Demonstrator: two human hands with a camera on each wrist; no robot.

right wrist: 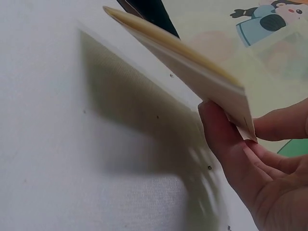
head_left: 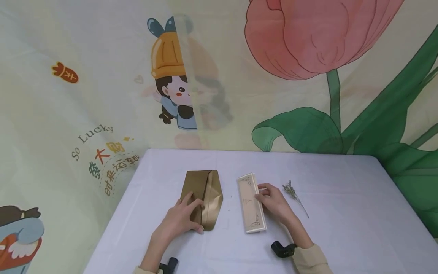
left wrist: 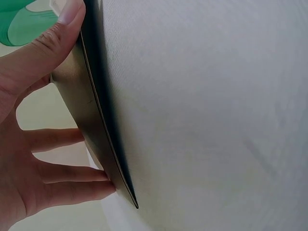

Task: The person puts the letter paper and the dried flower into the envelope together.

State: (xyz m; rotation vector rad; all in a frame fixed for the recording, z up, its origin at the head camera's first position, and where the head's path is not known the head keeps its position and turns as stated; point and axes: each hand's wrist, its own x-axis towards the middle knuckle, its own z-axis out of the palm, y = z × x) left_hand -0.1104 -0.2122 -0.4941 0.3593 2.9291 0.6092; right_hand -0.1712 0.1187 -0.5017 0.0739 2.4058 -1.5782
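A gold envelope lies on the white table with its pointed flap toward the right. My left hand rests on it with spread fingers, and the thumb touches its near edge. In the left wrist view the envelope appears almost edge-on, with fairly straight fingertips against its face. To the right, my right hand pinches a folded cream card with printed ornaments by its right edge. The right wrist view shows the card tilted above the cloth, casting a shadow, between the thumb and fingers.
A small sprig of dried flowers lies right of my right hand. Tiny dark specks dot the white tablecloth. Behind the table hangs a printed backdrop. Black wrist cameras sit near both sleeves.
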